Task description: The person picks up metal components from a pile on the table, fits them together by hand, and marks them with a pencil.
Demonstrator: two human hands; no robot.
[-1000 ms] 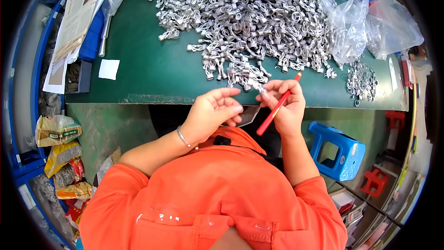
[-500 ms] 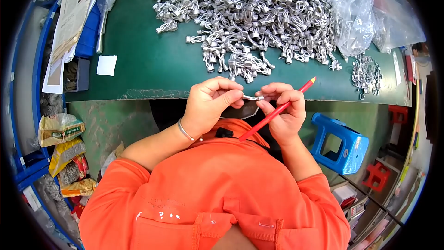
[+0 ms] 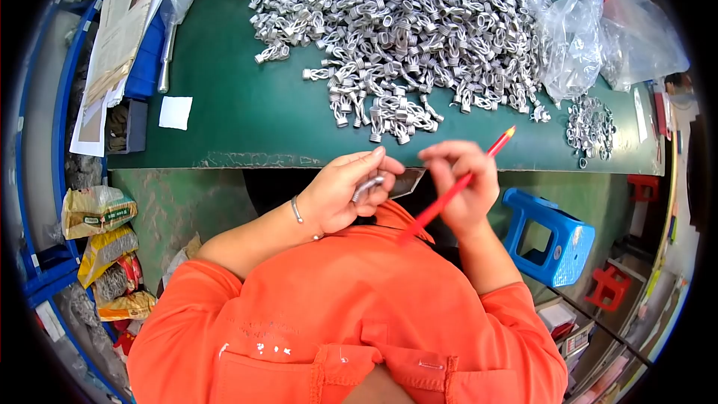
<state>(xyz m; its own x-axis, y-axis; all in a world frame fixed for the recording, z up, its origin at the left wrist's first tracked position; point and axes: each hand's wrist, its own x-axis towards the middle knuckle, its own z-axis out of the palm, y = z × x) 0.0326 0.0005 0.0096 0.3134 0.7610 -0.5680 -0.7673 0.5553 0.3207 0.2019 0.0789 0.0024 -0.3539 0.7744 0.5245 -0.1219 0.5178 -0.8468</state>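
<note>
My left hand (image 3: 338,193) is turned palm up, its fingers curled around a small silvery-grey metal fitting (image 3: 367,188) with a ribbed end. In my right hand (image 3: 467,188) a long red pencil (image 3: 437,212) lies between the fingers, its yellowish tip pointing up and right. The right thumb and fingertips are partly blurred and apart from the left hand. Both hands are just in front of the table edge. Beyond them, a large heap of similar looped metal fittings (image 3: 404,26) covers much of the green table (image 3: 224,97).
Small metal rings (image 3: 589,127) lie at the table's right, near clear plastic bags (image 3: 572,45). On the left are a white paper square (image 3: 174,113), a blue bin (image 3: 146,60) and a grey box (image 3: 134,129). A blue stool (image 3: 550,243) stands right of my body.
The hands have moved apart. The fitting, earlier held up between both hands' fingertips, now lies in the left hand's curled fingers. The left palm has turned upward; the right hand still holds the pencil.
</note>
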